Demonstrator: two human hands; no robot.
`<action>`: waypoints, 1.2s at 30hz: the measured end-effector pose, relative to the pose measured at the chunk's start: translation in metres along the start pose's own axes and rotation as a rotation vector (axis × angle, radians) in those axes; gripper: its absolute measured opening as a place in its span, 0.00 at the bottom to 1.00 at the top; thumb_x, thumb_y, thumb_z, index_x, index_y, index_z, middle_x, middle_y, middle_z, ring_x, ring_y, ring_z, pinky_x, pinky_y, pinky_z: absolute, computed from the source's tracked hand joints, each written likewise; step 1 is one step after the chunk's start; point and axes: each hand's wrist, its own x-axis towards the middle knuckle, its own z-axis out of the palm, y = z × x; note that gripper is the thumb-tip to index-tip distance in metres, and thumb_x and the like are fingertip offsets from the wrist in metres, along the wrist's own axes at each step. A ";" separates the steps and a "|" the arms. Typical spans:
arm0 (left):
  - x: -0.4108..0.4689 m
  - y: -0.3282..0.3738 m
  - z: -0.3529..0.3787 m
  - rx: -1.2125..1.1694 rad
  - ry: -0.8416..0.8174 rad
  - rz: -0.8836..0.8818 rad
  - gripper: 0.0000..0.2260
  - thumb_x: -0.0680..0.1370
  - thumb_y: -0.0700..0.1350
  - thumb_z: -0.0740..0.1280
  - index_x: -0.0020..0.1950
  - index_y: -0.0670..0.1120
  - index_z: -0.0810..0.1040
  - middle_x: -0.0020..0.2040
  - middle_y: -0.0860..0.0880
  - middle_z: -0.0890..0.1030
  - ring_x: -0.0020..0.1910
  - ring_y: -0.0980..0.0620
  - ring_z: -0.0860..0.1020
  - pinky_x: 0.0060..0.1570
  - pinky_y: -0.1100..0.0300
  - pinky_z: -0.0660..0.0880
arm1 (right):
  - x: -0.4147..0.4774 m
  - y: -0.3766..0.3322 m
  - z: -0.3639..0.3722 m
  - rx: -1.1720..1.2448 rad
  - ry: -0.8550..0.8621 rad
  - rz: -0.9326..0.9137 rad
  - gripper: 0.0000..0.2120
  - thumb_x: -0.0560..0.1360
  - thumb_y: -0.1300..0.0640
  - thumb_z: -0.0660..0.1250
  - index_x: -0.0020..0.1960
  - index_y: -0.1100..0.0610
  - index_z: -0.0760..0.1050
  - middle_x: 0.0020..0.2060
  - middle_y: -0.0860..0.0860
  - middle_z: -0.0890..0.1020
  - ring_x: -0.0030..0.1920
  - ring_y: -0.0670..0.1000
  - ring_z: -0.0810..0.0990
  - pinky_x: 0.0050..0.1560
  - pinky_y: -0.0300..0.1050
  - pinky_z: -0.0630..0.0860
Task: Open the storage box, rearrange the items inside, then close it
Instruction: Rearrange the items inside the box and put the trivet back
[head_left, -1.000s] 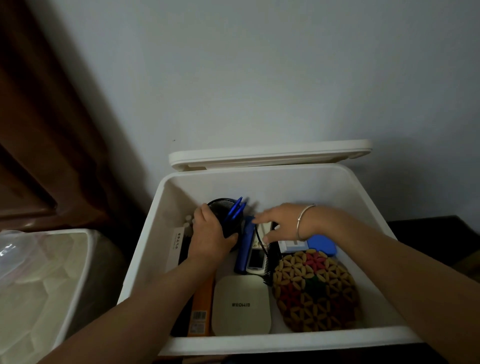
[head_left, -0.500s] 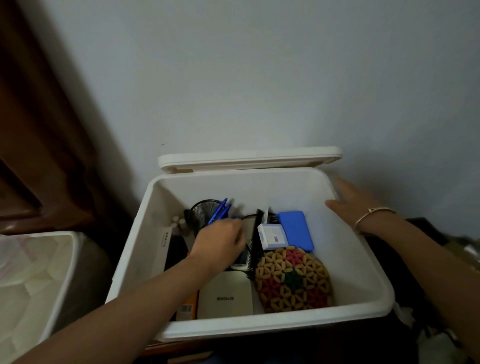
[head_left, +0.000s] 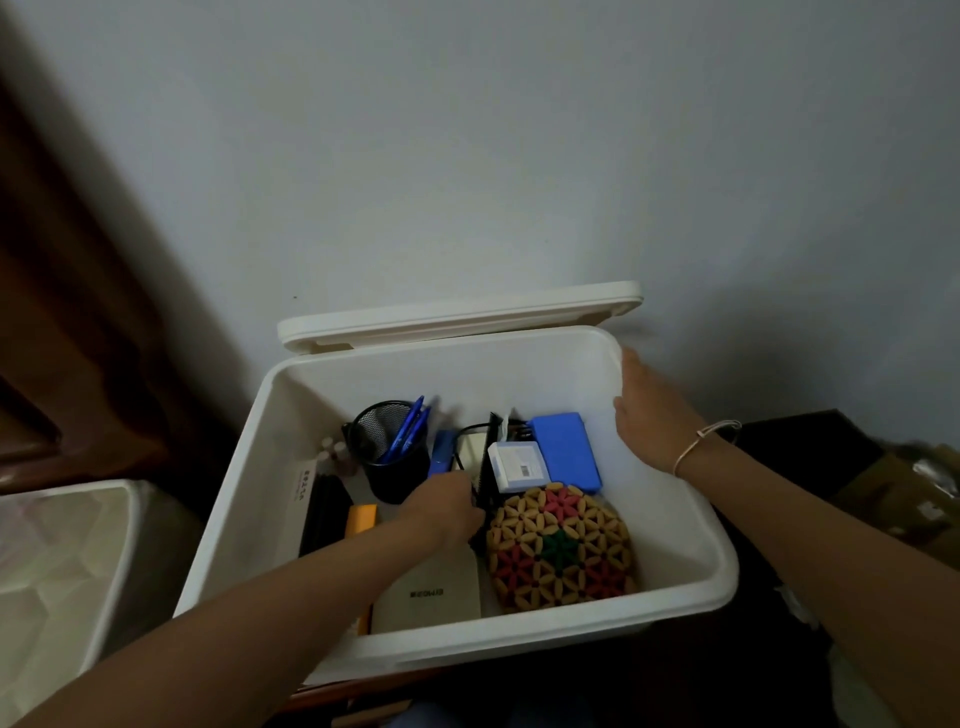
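The white storage box (head_left: 691, 525) stands open, its lid (head_left: 457, 314) propped against the wall behind. Inside are a black mesh pen holder (head_left: 389, 457) with blue pens, a blue flat case (head_left: 566, 449), a small white labelled box (head_left: 519, 465), a colourful beaded round piece (head_left: 561, 545), a beige flat case (head_left: 431, 592) and an orange item (head_left: 361, 517). My left hand (head_left: 447, 506) reaches down into the middle of the box beside a black upright piece; its fingertips are hidden. My right hand (head_left: 649, 415) rests with straight fingers on the box's right rim near the back corner.
A white bin (head_left: 67, 540) with a plastic liner stands close on the left. Dark brown woodwork (head_left: 78, 338) fills the left side. On the right lie a dark surface (head_left: 789, 441) and a cardboard box (head_left: 904, 493). A plain wall is behind.
My right hand has left the inside of the box and gone to its right rim. My left hand let go of the pen holder and moved to the middle.
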 end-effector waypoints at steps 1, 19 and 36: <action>0.001 0.003 0.000 -0.013 0.014 -0.011 0.11 0.78 0.45 0.64 0.38 0.45 0.67 0.40 0.48 0.75 0.42 0.51 0.73 0.40 0.59 0.69 | 0.000 0.001 0.001 -0.003 0.006 -0.002 0.27 0.76 0.63 0.60 0.72 0.62 0.54 0.60 0.62 0.72 0.54 0.58 0.75 0.48 0.44 0.69; -0.002 0.014 -0.030 -0.172 0.138 -0.088 0.07 0.77 0.41 0.66 0.39 0.43 0.73 0.36 0.46 0.74 0.38 0.49 0.75 0.40 0.58 0.72 | 0.000 -0.002 -0.002 0.037 0.008 0.017 0.28 0.75 0.62 0.61 0.73 0.61 0.55 0.60 0.61 0.72 0.55 0.58 0.75 0.55 0.55 0.75; -0.013 0.027 -0.019 -0.070 -0.049 0.095 0.09 0.76 0.52 0.68 0.47 0.46 0.77 0.46 0.49 0.79 0.44 0.54 0.76 0.42 0.62 0.71 | 0.001 -0.001 -0.002 0.036 0.004 0.014 0.28 0.76 0.60 0.61 0.72 0.60 0.56 0.61 0.60 0.72 0.57 0.58 0.75 0.57 0.56 0.75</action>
